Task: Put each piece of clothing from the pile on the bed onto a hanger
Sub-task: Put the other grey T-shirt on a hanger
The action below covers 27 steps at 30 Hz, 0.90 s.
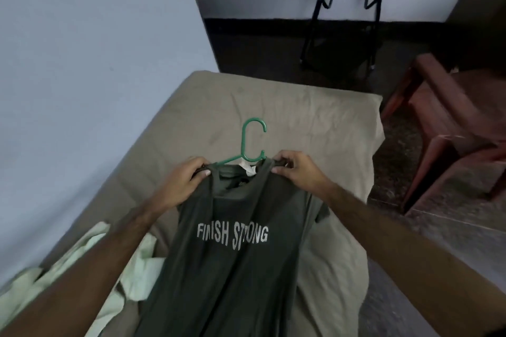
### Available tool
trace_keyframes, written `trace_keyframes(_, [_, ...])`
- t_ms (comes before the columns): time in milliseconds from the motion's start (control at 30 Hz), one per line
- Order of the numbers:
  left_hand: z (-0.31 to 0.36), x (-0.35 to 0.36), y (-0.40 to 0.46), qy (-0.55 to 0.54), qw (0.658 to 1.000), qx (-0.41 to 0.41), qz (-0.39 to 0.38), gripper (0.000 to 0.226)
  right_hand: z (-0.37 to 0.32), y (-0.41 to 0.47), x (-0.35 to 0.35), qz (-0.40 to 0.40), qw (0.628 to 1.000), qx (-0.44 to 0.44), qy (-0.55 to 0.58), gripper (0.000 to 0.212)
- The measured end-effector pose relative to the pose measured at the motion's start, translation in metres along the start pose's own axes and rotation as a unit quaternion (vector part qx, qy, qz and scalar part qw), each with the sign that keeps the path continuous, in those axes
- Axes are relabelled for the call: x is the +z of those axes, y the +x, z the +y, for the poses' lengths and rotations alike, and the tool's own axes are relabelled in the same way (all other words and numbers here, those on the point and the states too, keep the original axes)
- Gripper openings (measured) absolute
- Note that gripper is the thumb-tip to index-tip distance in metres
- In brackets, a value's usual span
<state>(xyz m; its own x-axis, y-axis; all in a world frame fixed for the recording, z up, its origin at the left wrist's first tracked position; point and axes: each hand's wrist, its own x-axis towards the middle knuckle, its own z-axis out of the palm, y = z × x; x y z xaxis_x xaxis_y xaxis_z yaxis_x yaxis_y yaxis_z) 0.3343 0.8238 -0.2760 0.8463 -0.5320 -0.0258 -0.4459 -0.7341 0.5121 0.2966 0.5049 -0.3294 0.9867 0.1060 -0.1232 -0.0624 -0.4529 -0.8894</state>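
Clothing in hand: dark green T-shirt (232, 249), printed "FINISH STRONG", held up over the bed (287, 107) by both shoulders, body hanging down toward the person.

Far left, low: pale green garment (82, 262) crumpled on the bed against the wall, partly under the left forearm. Not yet hung, by the look of it.

Left hand (182, 183): fingers curled over, pinching the shirt's left shoulder. Fabric bunches under the grip.

Centre: green plastic hanger (250, 142), hook up and pointing away from the person, its open side to the right. One arm shows slanting down-left into the neck opening; the other arm is hidden by cloth, so seating cannot be confirmed. White label visible inside the collar.

Right hand (294, 169): fingers closed, pinching the right shoulder seam.

Handling, judged: shirt is light, soft, limp, no shape of its own; it drapes and folds in long vertical creases. Not fragile, little slip on plastic. Best held where it is now, at the shoulder seams, or by the hanger's neck once seated.

Orientation: shirt's long axis runs collar-to-hem, collar at the far end, hem toward the person and out of frame. Printed side faces up toward the camera. Hanger's bar lies crosswise to it.
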Motion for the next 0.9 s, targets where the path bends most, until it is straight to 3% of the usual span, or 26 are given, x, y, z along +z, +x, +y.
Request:
trace_keyframes(300, [0.193, -0.161, -0.047, 0.009, 0.995, -0.005, 0.095, 0.004, -0.2, -0.078, -0.161, -0.068, 0.992, -0.068, 0.081, 0.02])
trace_keyframes(367, [0.226, -0.191, -0.057, -0.003, 0.993, -0.008, 0.12, 0.01, -0.243, -0.097, -0.192, -0.066, 0.991, -0.085, 0.074, 0.019])
trace_keyframes(467, [0.261, -0.221, -0.067, -0.024, 0.988, -0.008, 0.151, 0.018, -0.288, -0.115, -0.219, -0.02, 0.989, -0.133, 0.059, 0.014])
trace_keyframes(667, [0.35, -0.273, -0.098, -0.046, 0.967, 0.053, 0.244, 0.011, -0.379, -0.183, -0.278, 0.063, 0.971, -0.229, 0.025, 0.013])
trace_keyframes(900, [0.482, -0.291, -0.15, 0.026, 0.919, 0.134, 0.369, 0.008, -0.44, -0.333, -0.339, 0.199, 0.934, -0.296, 0.036, 0.011])
